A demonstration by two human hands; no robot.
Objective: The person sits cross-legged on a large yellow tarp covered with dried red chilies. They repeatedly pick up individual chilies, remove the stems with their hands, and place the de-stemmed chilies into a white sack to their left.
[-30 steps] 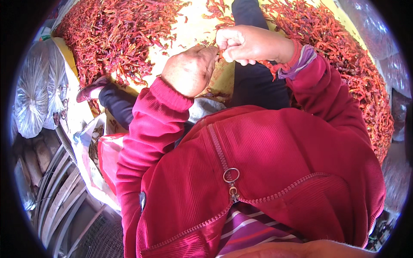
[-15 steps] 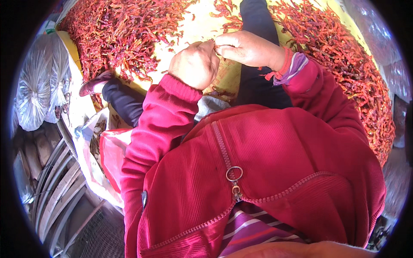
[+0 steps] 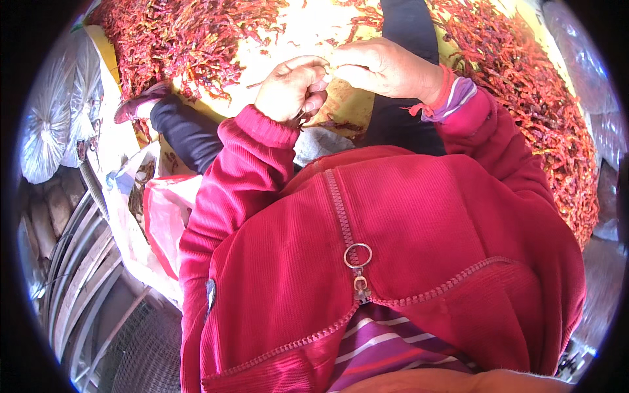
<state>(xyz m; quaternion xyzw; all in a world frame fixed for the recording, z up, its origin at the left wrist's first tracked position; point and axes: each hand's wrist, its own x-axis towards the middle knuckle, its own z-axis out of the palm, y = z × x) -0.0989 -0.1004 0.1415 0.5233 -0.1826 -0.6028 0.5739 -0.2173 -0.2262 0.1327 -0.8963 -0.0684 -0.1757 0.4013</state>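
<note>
My left hand (image 3: 291, 90), in a red sleeve, is closed with its fingers curled. A thin dark bit pokes out below its fingers, apparently part of a dried chili pepper that the hand mostly hides. Thumb and forefinger of my right hand (image 3: 390, 69) are pinched together close to the left fingertips. A tiny pale piece shows between the two hands, too washed out by glare to name. Beyond them, heaps of dried red chili peppers (image 3: 180, 49) lie at the far left, and another heap of chili peppers (image 3: 524, 98) spreads along the right.
My legs in dark trousers (image 3: 187, 131) stretch over a yellow sheet (image 3: 350, 108) strewn with loose bits. An open white and red sack (image 3: 167, 223) stands by my left side. Clear plastic bags (image 3: 49, 134) hang at the left, above curved strips (image 3: 78, 268) and netting.
My left hand has turned, so its curled fingers and the dark bit below them now show. The right hand has shifted slightly right and stays pinched. The whole view has moved a little.
</note>
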